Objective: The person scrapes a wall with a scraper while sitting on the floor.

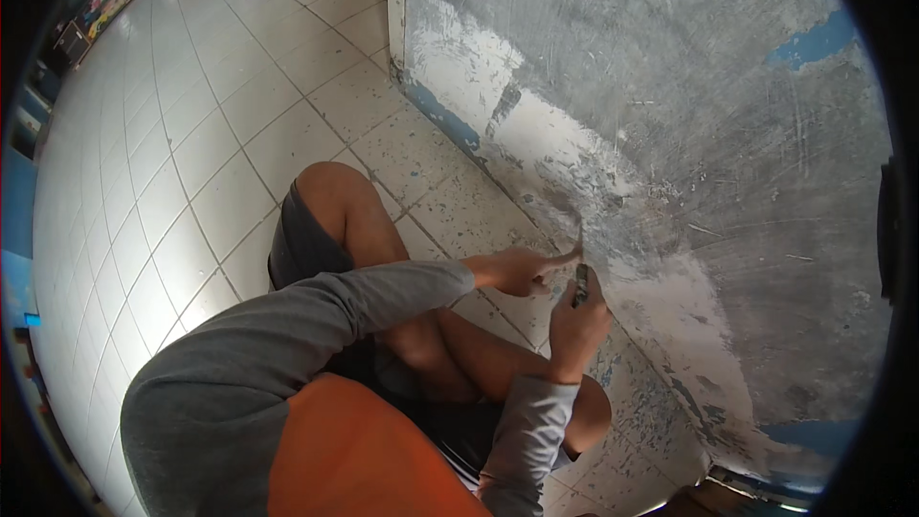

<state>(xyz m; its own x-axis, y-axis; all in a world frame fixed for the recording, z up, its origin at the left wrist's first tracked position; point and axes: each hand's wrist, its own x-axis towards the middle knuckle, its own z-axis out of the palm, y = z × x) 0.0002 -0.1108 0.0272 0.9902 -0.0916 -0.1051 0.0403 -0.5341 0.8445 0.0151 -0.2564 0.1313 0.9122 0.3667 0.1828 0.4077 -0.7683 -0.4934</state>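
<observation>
My right hand (580,319) is closed round the dark patterned handle of a scraper (581,286), whose thin blade rises from the handle in front of the wall. My left hand (515,271) reaches across from the left with its index finger extended to the blade; whether it touches the blade cannot be told for sure. Beyond the blade is the lower part of a grey wall (718,122), scraped and scratched, with a whitish band (668,301) along its foot. The blade's contact with the wall is unclear.
Paint flakes (624,388) lie scattered on the tiled floor (273,115) along the wall. Blue paint patches (815,41) remain on the wall. A door frame edge (396,14) stands at the wall's far end. My crossed legs (402,316) are close to the wall.
</observation>
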